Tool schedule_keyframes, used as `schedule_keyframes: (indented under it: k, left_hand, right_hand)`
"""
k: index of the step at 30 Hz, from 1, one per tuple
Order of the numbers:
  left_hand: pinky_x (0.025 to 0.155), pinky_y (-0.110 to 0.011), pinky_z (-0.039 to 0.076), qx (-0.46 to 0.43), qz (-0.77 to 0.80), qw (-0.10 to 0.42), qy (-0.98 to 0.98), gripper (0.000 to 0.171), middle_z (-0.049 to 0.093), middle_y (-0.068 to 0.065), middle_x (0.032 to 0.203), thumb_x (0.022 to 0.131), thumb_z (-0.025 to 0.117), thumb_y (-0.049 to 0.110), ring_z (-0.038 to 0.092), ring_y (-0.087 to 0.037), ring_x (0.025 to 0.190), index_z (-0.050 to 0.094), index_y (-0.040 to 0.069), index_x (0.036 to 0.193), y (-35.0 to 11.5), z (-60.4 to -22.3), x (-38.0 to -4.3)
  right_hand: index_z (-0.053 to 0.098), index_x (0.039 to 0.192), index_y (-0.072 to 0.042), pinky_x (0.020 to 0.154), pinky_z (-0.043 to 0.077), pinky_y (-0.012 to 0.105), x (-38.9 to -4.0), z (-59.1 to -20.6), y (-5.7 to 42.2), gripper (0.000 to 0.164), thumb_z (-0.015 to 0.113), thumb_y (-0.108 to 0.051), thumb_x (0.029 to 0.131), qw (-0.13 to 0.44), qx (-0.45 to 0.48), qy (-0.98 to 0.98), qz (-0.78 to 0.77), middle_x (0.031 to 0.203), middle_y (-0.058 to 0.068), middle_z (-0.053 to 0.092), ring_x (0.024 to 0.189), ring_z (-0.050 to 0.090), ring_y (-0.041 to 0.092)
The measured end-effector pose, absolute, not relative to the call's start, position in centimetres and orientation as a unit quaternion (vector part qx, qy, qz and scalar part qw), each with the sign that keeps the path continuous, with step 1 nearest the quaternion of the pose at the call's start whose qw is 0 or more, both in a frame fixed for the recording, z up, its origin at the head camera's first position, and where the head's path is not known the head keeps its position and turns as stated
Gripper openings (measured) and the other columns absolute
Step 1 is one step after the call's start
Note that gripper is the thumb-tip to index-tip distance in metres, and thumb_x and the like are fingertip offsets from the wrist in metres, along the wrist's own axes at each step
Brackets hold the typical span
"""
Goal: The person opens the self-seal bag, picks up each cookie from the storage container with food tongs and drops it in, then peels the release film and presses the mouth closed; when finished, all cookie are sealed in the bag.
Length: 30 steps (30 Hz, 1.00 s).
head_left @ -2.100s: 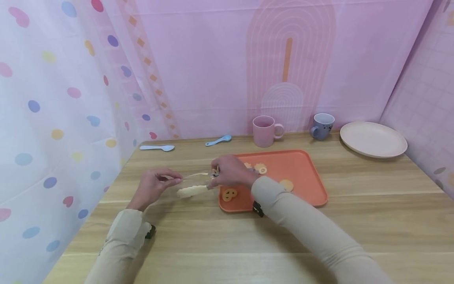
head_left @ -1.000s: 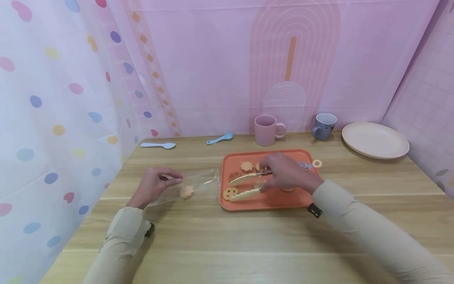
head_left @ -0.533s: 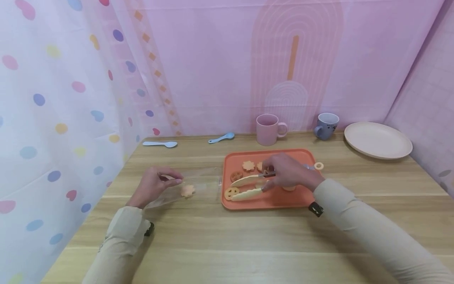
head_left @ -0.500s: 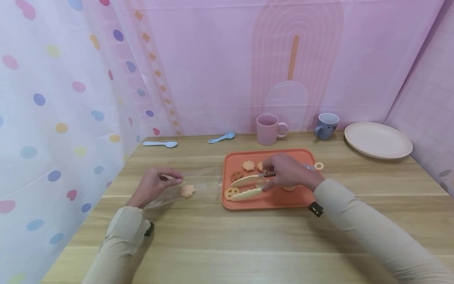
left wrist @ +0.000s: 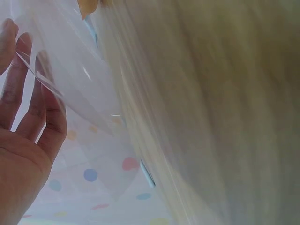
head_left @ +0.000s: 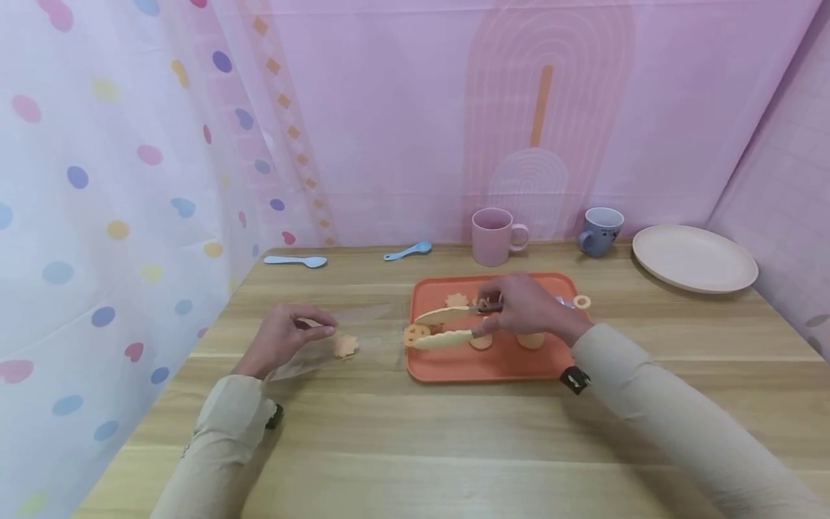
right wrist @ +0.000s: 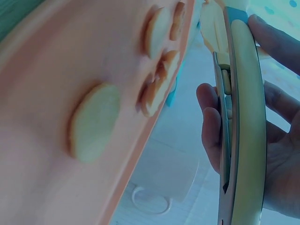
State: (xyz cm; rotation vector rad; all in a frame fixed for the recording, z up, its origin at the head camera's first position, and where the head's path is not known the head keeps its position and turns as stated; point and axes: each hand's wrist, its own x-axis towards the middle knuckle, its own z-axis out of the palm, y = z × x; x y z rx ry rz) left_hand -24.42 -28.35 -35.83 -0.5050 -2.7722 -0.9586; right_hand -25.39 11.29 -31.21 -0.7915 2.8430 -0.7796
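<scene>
My left hand point(head_left: 282, 339) pinches the edge of a clear plastic bag point(left wrist: 79, 70). A flower-shaped cookie point(head_left: 346, 346) lies in or under the see-through film, right of that hand. My right hand point(head_left: 528, 306) grips a pair of tongs point(head_left: 447, 339) with cream scalloped tips and a ring at the back end. At the tips is a round cookie with cut-out holes point(head_left: 416, 335), over the left rim of the orange tray point(head_left: 454, 371). In the right wrist view, fingers and thumb wrap the handles of the tongs point(right wrist: 251, 117).
On the tray lie several more cookies, among them a flower-shaped one point(head_left: 457, 299) and a plain round one point(head_left: 530, 340). Along the back stand a pink mug point(head_left: 491, 238), a blue mug point(head_left: 600, 232), a beige plate point(head_left: 695, 258) and two blue spoons, one a long spoon point(head_left: 295, 261).
The right hand carried the tongs from the bag back over the tray, leaving the flower cookie at the bag. Now the tongs and the holed cookie have risen slightly. The left hand stays put.
</scene>
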Motion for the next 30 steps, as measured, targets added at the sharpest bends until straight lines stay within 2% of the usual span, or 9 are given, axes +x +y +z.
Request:
schedule_keyframes:
  k: [3, 7, 12, 22, 30]
  left_hand:
    - [0.070, -0.020, 0.055, -0.172, -0.321, 0.087, -0.927, 0.012, 0.073, 0.003, 0.092, 0.077, 0.074, 0.024, 0.065, -0.011, 0.092, 0.074, 0.019, 0.087, -28.3, -35.8, -24.4]
    - [0.069, -0.018, 0.055, -0.172, -0.322, 0.084, -0.927, 0.010, 0.073, 0.003, 0.093, 0.077, 0.074, 0.024, 0.065, -0.007, 0.090, 0.074, 0.022, 0.086, -28.2, -35.8, -24.5]
    - [0.069, -0.018, 0.055, -0.172, -0.323, 0.082, -0.927, 0.009, 0.073, 0.003, 0.094, 0.077, 0.074, 0.023, 0.063, -0.003, 0.089, 0.074, 0.021, 0.086, -28.1, -35.8, -24.5]
    - [0.069, -0.017, 0.054, -0.172, -0.311, 0.076, -0.932, 0.010, 0.073, 0.001, 0.093, 0.078, 0.073, 0.021, 0.066, -0.015, 0.090, 0.074, 0.017, 0.088, -28.0, -35.7, -24.4]
    - [0.070, -0.017, 0.054, -0.174, -0.317, 0.074, -0.929, 0.015, 0.073, 0.001, 0.094, 0.079, 0.072, 0.025, 0.066, -0.017, 0.092, 0.074, 0.015, 0.090, -27.9, -35.7, -24.5]
  right_hand:
    - [0.064, 0.076, -0.022, 0.057, 0.038, 0.024, -25.7, -31.0, 10.5, 0.029, 0.082, -0.041, 0.064, 0.024, -0.272, 0.927, -0.258, 0.068, -0.004, 0.056, 0.065, 0.047, 0.013]
    - [0.062, 0.075, -0.017, 0.055, 0.036, 0.024, -26.0, -31.1, 9.3, 0.033, 0.083, -0.041, 0.063, 0.015, -0.286, 0.922, -0.261, 0.065, -0.002, 0.052, 0.063, 0.044, 0.013]
    - [0.065, 0.078, -0.016, 0.057, 0.038, 0.024, -26.5, -31.4, 7.8, 0.034, 0.083, -0.040, 0.063, 0.020, -0.284, 0.924, -0.255, 0.068, -0.002, 0.057, 0.066, 0.047, 0.013]
    - [0.062, 0.071, -0.020, 0.056, 0.040, 0.022, -27.1, -31.9, 4.5, 0.029, 0.083, -0.040, 0.063, 0.037, -0.303, 0.919, -0.249, 0.067, -0.005, 0.058, 0.065, 0.048, 0.011]
    - [0.062, 0.071, -0.020, 0.057, 0.040, 0.020, -27.1, -32.2, 3.0, 0.029, 0.083, -0.039, 0.063, 0.034, -0.295, 0.920, -0.254, 0.066, -0.005, 0.058, 0.065, 0.048, 0.009]
